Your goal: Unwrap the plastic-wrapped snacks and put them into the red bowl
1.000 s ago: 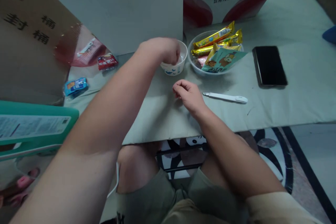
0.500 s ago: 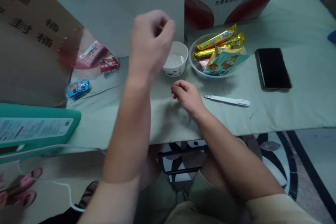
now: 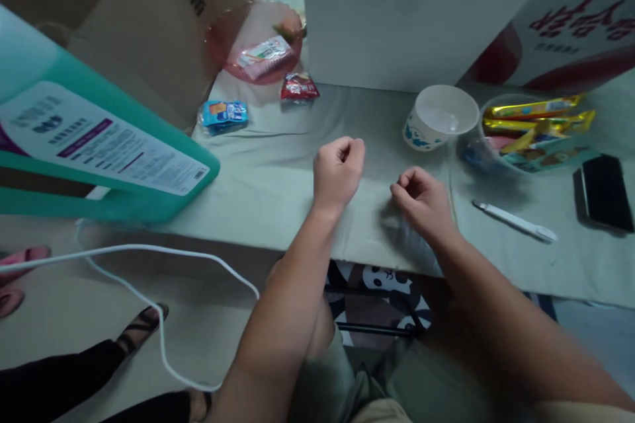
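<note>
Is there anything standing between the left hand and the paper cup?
Nothing visible does: only pale cloth shows between the left hand and the paper cup. The right hand is lower in the view, off that straight path.

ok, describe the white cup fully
The cup looks like white paper, round, tapering downward, with a wide open mouth and blue print low on its side. It stands upright on the table, left of the snack bowl and before a white box. Something pale shows inside, too unclear to name. Neither the left hand nor the right hand touches it.
</note>
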### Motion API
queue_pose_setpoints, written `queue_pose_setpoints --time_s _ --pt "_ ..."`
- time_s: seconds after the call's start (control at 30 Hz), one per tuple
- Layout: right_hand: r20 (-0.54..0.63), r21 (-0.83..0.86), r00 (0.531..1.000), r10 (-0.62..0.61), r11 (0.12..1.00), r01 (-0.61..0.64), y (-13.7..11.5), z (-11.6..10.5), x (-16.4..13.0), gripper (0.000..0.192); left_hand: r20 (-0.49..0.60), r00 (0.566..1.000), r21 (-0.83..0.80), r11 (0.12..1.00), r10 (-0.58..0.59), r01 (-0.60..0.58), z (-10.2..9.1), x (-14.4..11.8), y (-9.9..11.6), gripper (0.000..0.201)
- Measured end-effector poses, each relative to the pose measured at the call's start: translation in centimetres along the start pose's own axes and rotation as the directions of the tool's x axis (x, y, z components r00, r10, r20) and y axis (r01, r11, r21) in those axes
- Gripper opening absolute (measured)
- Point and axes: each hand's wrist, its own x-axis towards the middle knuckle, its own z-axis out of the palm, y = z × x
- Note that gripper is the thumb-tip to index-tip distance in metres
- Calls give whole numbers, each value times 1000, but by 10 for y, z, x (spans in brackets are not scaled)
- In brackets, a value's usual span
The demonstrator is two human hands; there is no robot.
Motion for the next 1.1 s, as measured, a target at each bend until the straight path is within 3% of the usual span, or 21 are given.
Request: queue_pose_setpoints --time_s 0.1,0.17,0.23,0.3,0.43,0.53,0.67,0.77,0.83,0.9,0.97,1.03,1.1 --pt "91 -164 977 -192 965 205 -23 36 41 6 -119 993 -119 993 11 -25 -13 5 -3 42" --pt "237 -273 930 -280 900 340 -41 65 78 21 -196 981 -184 982 -2 -35 -19 9 -6 43" --pt "350 -386 904 -244 842 377 -58 94 119 50 -252 968 -221 974 -8 -50 -23 13 -8 44" --pt "391 -412 894 -219 827 383 -69 122 156 65 -279 960 -238 969 -7 -62 -25 16 -8 45" --pt "417 -450 896 -152 822 349 -72 162 202 60 -280 959 -226 974 -38 -28 -24 16 -5 49" --pt "441 -459 885 -148 810 365 -64 169 203 49 -268 962 -234 972 -50 -14 -23 14 -3 52" --pt "462 -413 868 -182 822 392 -43 136 151 25 -275 958 -313 950 -85 -5 -29 14 2 52" --pt "431 -294 844 -318 835 465 -18 83 82 21 -285 948 -334 942 -141 40 -34 14 3 50" --pt "406 -202 851 -333 876 439 -2 46 38 8 -269 951 -322 945 -151 59 -33 15 2 49" --pt "326 -46 916 -234 964 262 11 15 5 8 -213 967 -299 951 -140 72 -28 15 -1 48" --pt "175 180 984 -19 984 -13 20 -5 -12 25 -104 987 -258 962 -121 91 -17 13 -5 45" --pt "49 412 979 198 889 -201 27 -14 -19 44 60 991 -204 971 -117 126 -3 9 -10 39" --pt "-27 541 950 311 803 -248 33 -17 -20 54 281 949 -166 967 -143 195 14 2 -15 30"
